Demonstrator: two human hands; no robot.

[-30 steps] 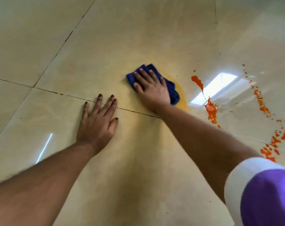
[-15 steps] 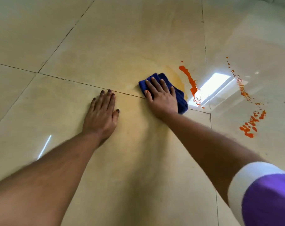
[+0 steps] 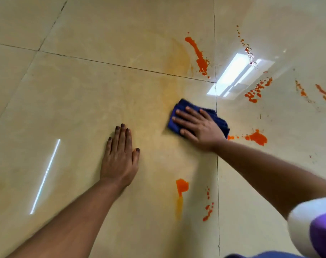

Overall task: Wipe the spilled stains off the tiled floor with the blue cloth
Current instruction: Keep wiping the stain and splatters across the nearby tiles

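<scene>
2 hands lie flat: right hand (image 3: 199,127) has dragged the blue cloth (image 3: 179,116) nearer, past the smear (image 3: 177,75); left hand (image 3: 120,157) stays planted.

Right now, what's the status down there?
Right hand flat on blue cloth. Left hand braced on floor tile. Orange stains remain. Nothing blocking.

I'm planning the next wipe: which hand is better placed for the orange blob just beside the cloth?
Probably the right hand: it presses flat on the blue cloth, and the orange blob lies just right of it. The left hand rests bare on the tiled floor, farther away.
</scene>
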